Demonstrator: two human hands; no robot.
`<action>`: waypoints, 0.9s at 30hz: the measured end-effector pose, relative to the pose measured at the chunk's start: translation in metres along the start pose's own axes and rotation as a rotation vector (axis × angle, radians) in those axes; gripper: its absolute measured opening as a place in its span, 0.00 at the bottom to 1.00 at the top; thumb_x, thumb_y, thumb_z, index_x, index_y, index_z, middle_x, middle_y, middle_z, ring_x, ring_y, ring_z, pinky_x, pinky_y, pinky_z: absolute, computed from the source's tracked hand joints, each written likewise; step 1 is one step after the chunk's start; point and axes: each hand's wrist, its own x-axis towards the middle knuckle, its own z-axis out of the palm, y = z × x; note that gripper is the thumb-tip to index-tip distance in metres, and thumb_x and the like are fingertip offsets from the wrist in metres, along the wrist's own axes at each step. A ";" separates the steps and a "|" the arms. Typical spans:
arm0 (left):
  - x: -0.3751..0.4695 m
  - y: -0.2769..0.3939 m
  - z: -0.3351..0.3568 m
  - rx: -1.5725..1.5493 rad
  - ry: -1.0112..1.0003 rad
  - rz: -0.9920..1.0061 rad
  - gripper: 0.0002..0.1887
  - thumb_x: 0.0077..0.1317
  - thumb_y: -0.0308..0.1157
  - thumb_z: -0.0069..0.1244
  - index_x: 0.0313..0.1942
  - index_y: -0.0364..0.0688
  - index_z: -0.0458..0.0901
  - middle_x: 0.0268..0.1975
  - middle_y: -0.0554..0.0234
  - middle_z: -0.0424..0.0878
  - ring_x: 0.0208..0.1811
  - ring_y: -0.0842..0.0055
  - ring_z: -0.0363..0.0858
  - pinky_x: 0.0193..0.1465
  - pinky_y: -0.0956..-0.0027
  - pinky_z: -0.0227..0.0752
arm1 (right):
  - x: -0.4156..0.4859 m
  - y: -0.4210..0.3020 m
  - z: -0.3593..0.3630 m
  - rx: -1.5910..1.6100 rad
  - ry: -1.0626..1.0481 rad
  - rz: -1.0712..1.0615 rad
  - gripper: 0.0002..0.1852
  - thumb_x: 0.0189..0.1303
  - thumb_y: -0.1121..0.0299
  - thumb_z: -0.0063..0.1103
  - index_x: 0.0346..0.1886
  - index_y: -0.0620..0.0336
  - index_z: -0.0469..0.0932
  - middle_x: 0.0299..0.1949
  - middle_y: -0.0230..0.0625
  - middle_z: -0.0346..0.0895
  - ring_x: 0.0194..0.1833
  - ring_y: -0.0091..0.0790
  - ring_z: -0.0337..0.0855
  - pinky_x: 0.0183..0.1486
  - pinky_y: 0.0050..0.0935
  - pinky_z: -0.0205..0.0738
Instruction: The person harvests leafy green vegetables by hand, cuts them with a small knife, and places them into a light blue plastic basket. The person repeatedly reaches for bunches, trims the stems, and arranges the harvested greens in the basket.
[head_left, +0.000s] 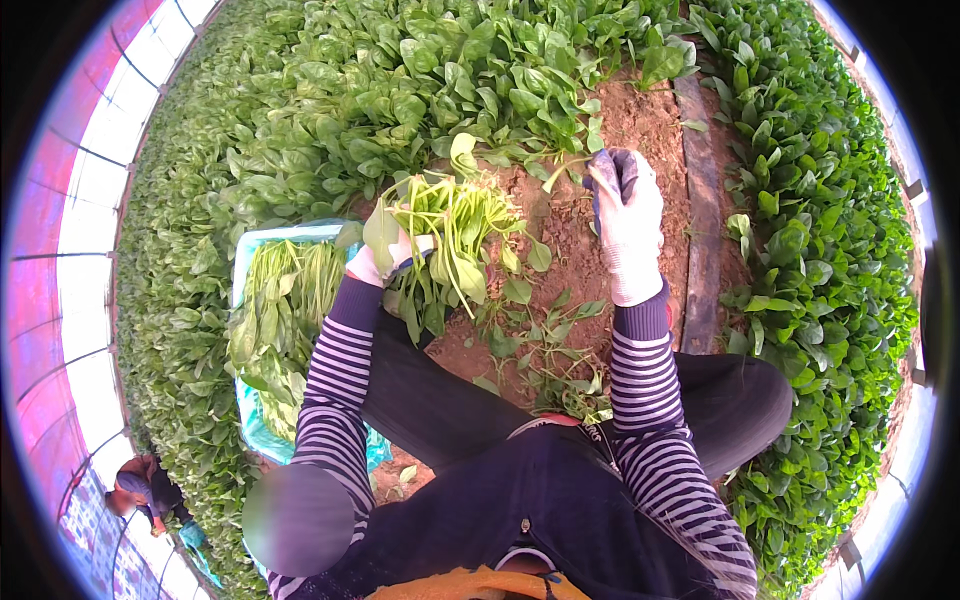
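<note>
My left hand (390, 255), in a white work glove with a blue palm, is closed around a bunch of spinach (450, 225). The pale stems and root ends point up and the leaves hang down. To the right, over bare soil, my right hand (628, 195) wears a matching glove, its fingers curled and pinching a thin yellowish-green spinach stalk (559, 174). Beside my left forearm stands a crate lined with turquoise plastic (259, 234), holding many cut spinach plants (281, 300) with stems towards the top.
Spinach rows (337, 112) grow ahead and to the left, with another bed (810, 262) at the right. A dark strip (701, 225) crosses the reddish soil. Loose leaves (555, 337) lie between my legs. Another person (146, 487) bends at the lower left.
</note>
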 end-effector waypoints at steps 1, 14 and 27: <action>0.002 -0.003 -0.002 -0.321 -0.028 0.070 0.24 0.76 0.39 0.39 0.69 0.43 0.63 0.70 0.53 0.67 0.66 0.61 0.71 0.67 0.46 0.67 | 0.004 -0.003 -0.022 -0.104 -0.086 0.037 0.10 0.64 0.68 0.62 0.41 0.65 0.78 0.32 0.43 0.78 0.33 0.34 0.79 0.41 0.28 0.73; 0.001 -0.033 -0.007 -1.423 -0.148 0.034 0.27 0.77 0.48 0.33 0.70 0.45 0.64 0.72 0.53 0.64 0.69 0.51 0.66 0.69 0.34 0.58 | -0.015 0.012 0.026 0.046 -0.259 -0.014 0.11 0.57 0.68 0.65 0.39 0.63 0.78 0.33 0.41 0.75 0.37 0.44 0.77 0.40 0.37 0.72; 0.004 -0.015 -0.005 -1.489 -0.122 -0.053 0.23 0.77 0.46 0.35 0.65 0.45 0.71 0.68 0.55 0.71 0.66 0.56 0.69 0.70 0.39 0.58 | -0.014 -0.011 0.022 0.290 -0.482 0.200 0.23 0.57 0.62 0.68 0.52 0.66 0.79 0.41 0.48 0.84 0.42 0.44 0.85 0.46 0.36 0.76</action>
